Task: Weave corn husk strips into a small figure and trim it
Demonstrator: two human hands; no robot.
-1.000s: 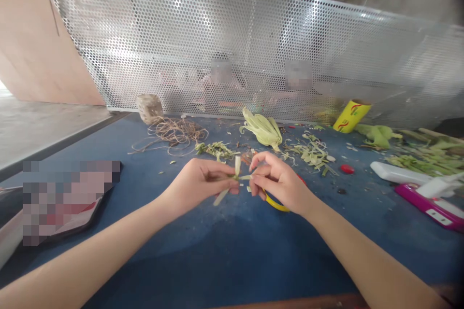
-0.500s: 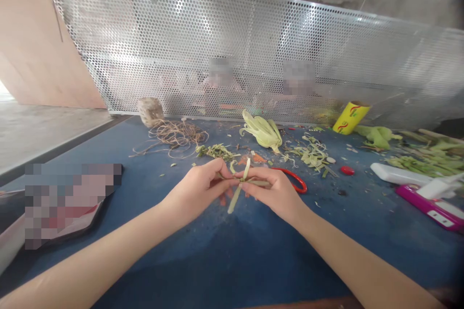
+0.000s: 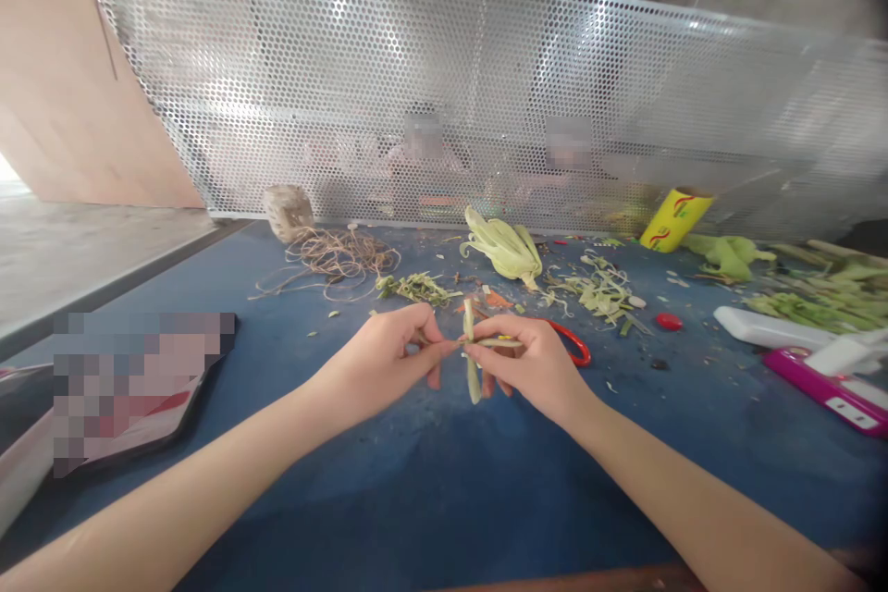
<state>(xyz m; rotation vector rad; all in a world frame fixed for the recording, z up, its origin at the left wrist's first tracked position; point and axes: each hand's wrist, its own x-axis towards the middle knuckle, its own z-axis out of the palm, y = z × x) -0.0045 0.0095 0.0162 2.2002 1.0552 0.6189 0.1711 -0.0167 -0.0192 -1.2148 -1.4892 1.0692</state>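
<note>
Pale green corn husk strips (image 3: 474, 379) cross each other between my two hands, above the blue table. My left hand (image 3: 397, 347) is closed, thumb and forefinger pinching one side near the crossing. From the other side, my right hand (image 3: 531, 356) pinches the strips, with one end lying along its fingers. One strip stands up and hangs down between the hands. Behind my right hand lie scissors with a red handle (image 3: 575, 342), partly hidden. A husk-wrapped piece like an ear of corn (image 3: 505, 248) lies beyond the hands.
Tangled twine (image 3: 339, 254) lies at the back left beside a pale block (image 3: 289, 211). Green scraps (image 3: 602, 291), a yellow roll (image 3: 676, 220) and a purple power strip (image 3: 825, 388) are on the right. A perforated metal screen (image 3: 444, 83) closes off the back; people sit behind it.
The crossing strip has turned from slanted to nearly upright and moved slightly right. My hands stay pinched, with my right hand shifted a little to the right.
</note>
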